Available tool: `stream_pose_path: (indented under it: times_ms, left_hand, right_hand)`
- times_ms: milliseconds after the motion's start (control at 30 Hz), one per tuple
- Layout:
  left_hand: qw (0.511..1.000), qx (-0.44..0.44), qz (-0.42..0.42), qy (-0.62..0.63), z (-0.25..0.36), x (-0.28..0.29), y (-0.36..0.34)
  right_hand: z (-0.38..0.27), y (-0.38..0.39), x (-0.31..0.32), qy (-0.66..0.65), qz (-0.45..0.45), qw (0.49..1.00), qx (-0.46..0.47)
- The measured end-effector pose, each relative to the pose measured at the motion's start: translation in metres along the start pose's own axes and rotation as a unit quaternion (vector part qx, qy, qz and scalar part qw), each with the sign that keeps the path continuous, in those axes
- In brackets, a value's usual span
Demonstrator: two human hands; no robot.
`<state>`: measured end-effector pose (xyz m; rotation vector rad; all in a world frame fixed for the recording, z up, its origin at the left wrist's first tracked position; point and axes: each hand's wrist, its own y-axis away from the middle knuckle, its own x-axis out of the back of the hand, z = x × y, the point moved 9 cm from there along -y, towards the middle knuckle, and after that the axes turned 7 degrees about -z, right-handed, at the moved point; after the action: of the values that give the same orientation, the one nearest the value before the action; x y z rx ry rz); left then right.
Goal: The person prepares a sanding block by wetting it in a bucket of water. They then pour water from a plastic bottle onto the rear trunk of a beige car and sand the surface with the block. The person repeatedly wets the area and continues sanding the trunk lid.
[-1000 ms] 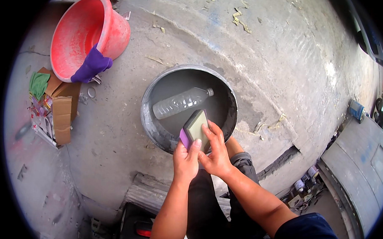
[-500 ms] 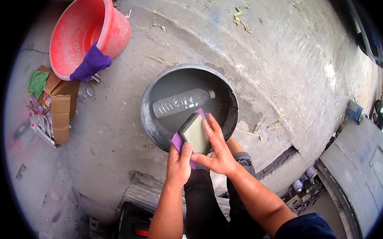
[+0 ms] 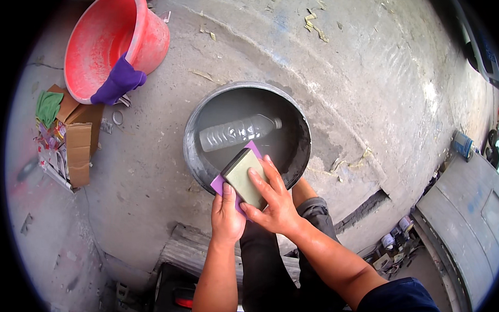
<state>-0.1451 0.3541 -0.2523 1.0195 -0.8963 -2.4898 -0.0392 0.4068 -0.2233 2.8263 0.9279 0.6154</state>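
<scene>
Over the near edge of a dark round bucket (image 3: pixel 188 145), both hands hold a pale grey-green sanding block (image 3: pixel 239 173) with a dark side edge. A purple sheet that looks like sandpaper (image 3: pixel 218 184) lies under it, its corners sticking out past the block. My left hand (image 3: pixel 227 220) pinches sheet and block at the lower left, thumb on top. Across the block's top face lie the fingers of my right hand (image 3: pixel 274 203), its thumb at the near edge. Inside the bucket, a clear plastic bottle (image 3: pixel 234 134) lies on its side in murky grey water (image 3: pixel 218 108).
At the upper left stands a red plastic tub (image 3: pixel 154 42) with a purple cloth (image 3: pixel 119 82) over its rim. Cardboard scraps (image 3: pixel 78 155) and a green cloth (image 3: pixel 49 108) lie below it. To the right are a blue can (image 3: pixel 463 145) and a grey metal panel (image 3: pixel 467 213).
The block and purple sheet have shifted slightly left and turned a little. My right fingers have moved from the block's right edge onto its top face.
</scene>
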Motion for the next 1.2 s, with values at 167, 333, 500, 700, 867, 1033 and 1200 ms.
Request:
stream_pose_path:
  times_ms: [167, 333, 500, 700, 867, 1033, 1200]
  left_hand:
    - [1.000, -0.003, -0.002, 0.005, 0.001, 0.001, 0.001]
    - [1.000, 0.001, -0.001, 0.009, 0.001, 0.003, 0.002]
    - [1.000, 0.000, -0.005, 0.016, 0.002, 0.003, 0.002]
    - [1.000, -0.006, -0.009, 0.017, 0.000, 0.003, 0.003]
    - [1.000, -0.004, 0.002, 0.020, -0.002, 0.005, 0.004]
    - [1.000, -0.012, 0.008, 0.012, -0.002, 0.006, 0.006]
    - [0.999, -0.013, 0.017, 0.024, -0.004, 0.005, 0.009]
  right_hand:
    - [-0.002, -0.001, 0.001, -0.021, 0.003, 1.000, 0.005]
    - [-0.004, -0.003, 0.001, -0.029, -0.004, 1.000, 0.010]
    - [-0.004, -0.003, 0.001, -0.035, -0.002, 0.999, 0.008]
    - [-0.006, -0.001, 0.001, -0.018, 0.003, 1.000, 0.003]
    - [-0.009, -0.003, 0.005, -0.003, 0.014, 1.000, 0.011]
    - [-0.011, -0.002, 0.008, 0.001, 0.020, 1.000, 0.012]
    - [-0.013, -0.002, 0.009, 0.005, 0.020, 1.000, 0.016]
